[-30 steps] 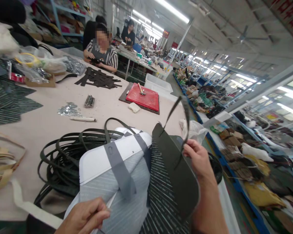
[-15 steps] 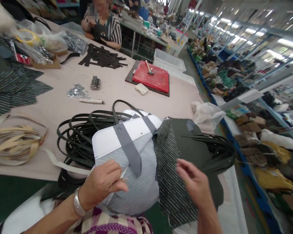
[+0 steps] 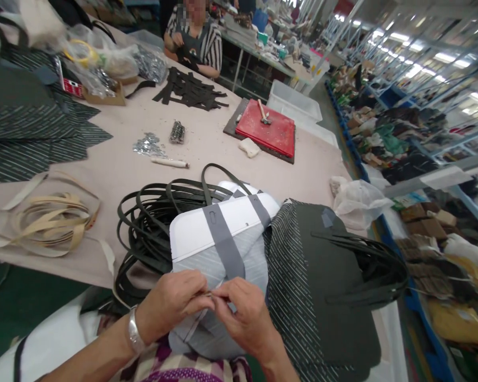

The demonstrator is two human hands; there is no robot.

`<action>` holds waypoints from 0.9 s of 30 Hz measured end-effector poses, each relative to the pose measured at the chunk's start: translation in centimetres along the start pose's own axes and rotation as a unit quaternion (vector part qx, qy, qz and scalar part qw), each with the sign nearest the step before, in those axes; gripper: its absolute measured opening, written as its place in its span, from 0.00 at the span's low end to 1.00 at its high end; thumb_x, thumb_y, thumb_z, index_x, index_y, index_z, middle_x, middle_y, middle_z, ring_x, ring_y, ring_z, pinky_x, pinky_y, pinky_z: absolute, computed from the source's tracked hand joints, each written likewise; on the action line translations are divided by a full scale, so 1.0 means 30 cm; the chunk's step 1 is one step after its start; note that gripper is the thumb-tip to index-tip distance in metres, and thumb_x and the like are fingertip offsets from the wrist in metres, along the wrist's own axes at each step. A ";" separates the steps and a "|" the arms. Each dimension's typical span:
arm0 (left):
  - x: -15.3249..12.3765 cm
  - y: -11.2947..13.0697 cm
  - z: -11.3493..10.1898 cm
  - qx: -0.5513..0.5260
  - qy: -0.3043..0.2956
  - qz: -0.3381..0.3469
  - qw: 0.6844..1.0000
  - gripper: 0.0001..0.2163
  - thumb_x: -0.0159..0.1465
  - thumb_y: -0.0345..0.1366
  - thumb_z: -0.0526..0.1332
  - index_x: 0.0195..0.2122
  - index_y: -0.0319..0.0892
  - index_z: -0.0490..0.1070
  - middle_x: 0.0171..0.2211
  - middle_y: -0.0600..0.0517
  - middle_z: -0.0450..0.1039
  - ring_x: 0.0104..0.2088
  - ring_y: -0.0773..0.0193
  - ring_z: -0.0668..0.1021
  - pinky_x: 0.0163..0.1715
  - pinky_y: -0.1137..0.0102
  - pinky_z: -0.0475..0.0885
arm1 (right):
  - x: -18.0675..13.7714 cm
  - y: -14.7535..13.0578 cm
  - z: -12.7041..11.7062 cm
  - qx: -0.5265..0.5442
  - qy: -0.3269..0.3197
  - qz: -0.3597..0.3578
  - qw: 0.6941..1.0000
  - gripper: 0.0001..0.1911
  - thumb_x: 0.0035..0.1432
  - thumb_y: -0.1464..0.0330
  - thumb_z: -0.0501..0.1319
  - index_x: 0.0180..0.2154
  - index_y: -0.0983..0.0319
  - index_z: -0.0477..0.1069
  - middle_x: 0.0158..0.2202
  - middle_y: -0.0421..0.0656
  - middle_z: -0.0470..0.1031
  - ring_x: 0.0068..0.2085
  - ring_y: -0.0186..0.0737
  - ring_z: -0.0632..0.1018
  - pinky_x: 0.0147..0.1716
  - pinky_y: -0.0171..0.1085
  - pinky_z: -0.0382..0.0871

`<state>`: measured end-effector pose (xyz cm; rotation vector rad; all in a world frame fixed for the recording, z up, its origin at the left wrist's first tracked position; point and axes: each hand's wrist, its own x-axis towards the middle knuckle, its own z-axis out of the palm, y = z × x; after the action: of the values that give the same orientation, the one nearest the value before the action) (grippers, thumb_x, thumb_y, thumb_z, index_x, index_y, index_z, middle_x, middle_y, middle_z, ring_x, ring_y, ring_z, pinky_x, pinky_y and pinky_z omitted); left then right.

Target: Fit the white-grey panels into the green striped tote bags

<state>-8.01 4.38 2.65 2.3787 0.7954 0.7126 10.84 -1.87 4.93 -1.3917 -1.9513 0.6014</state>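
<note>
My left hand [image 3: 174, 300] and my right hand [image 3: 245, 313] meet in front of me, both pinched at the fingertips. Between them is the small end of a thin beige strip [image 3: 207, 294], mostly covered by the fingers. Just beneath the hands lies a light grey striped bag piece [image 3: 258, 254] with a white top band [image 3: 191, 236] and grey straps [image 3: 225, 241]. Dark green bag pieces with white stripes [image 3: 292, 270] lie to its right, with black handles [image 3: 374, 262] on them. A bundle of black straps [image 3: 143, 212] is heaped at the left.
A coil of beige webbing [image 3: 56, 223] lies on the table's left. Farther back are metal bits [image 3: 148, 144], a white pen-like tool [image 3: 170, 163], a red board [image 3: 263, 132] with a hammer [image 3: 264, 114], and black strips [image 3: 193, 90]. Another person [image 3: 195, 45] sits across the table.
My right hand has moved left from over the dark striped pieces and now pinches beside my left hand. The view has shifted, so the table appears farther right.
</note>
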 end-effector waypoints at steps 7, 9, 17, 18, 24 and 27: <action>0.017 -0.043 -0.025 -0.070 0.020 -0.032 0.997 0.15 0.73 0.38 0.51 0.29 0.43 0.68 0.23 0.56 0.70 0.25 0.69 0.74 0.27 0.75 0.65 | 0.095 0.038 0.084 0.057 0.079 0.124 0.988 0.07 0.56 0.73 0.58 0.29 0.60 0.73 0.25 0.39 0.75 0.27 0.35 0.75 0.28 0.33 0.68; 0.020 -0.048 -0.028 -0.093 0.046 -0.038 0.994 0.14 0.72 0.36 0.52 0.29 0.43 0.68 0.23 0.57 0.70 0.24 0.70 0.73 0.27 0.76 0.65 | 0.137 0.113 0.081 0.112 0.131 0.234 0.957 0.06 0.54 0.69 0.59 0.27 0.60 0.73 0.23 0.38 0.74 0.25 0.35 0.74 0.27 0.33 0.69; -0.044 -0.139 0.066 -0.052 0.028 -0.130 0.990 0.15 0.72 0.39 0.50 0.29 0.45 0.68 0.24 0.57 0.73 0.24 0.67 0.77 0.26 0.75 0.68 | 0.276 0.484 -0.005 0.182 0.172 0.404 0.880 0.17 0.50 0.57 0.62 0.29 0.66 0.76 0.19 0.39 0.72 0.19 0.33 0.71 0.19 0.32 0.68; -0.054 -0.151 0.082 -0.039 0.030 -0.122 0.991 0.15 0.72 0.39 0.49 0.29 0.45 0.68 0.24 0.56 0.73 0.25 0.67 0.77 0.26 0.74 0.68 | 0.283 0.500 -0.005 0.176 0.166 0.411 0.879 0.17 0.49 0.58 0.62 0.29 0.67 0.77 0.18 0.39 0.72 0.18 0.32 0.70 0.18 0.32 0.67; -0.082 -0.179 0.121 -0.009 0.023 -0.107 0.994 0.15 0.73 0.39 0.48 0.31 0.45 0.68 0.26 0.56 0.74 0.27 0.65 0.78 0.28 0.72 0.69 | 0.309 0.522 0.015 0.107 0.109 0.433 0.888 0.15 0.49 0.60 0.62 0.30 0.66 0.77 0.17 0.38 0.72 0.19 0.34 0.72 0.17 0.30 0.65; -0.082 -0.181 0.119 -0.012 0.021 -0.108 0.994 0.15 0.73 0.39 0.47 0.31 0.45 0.68 0.26 0.56 0.73 0.27 0.65 0.77 0.28 0.72 0.69 | 0.317 0.535 0.013 0.060 0.073 0.436 0.895 0.11 0.50 0.62 0.62 0.31 0.64 0.76 0.18 0.37 0.73 0.20 0.35 0.75 0.19 0.30 0.66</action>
<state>-9.57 5.40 -4.05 2.2200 1.0382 0.6795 18.79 12.40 -4.11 -2.1392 -1.0653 0.9533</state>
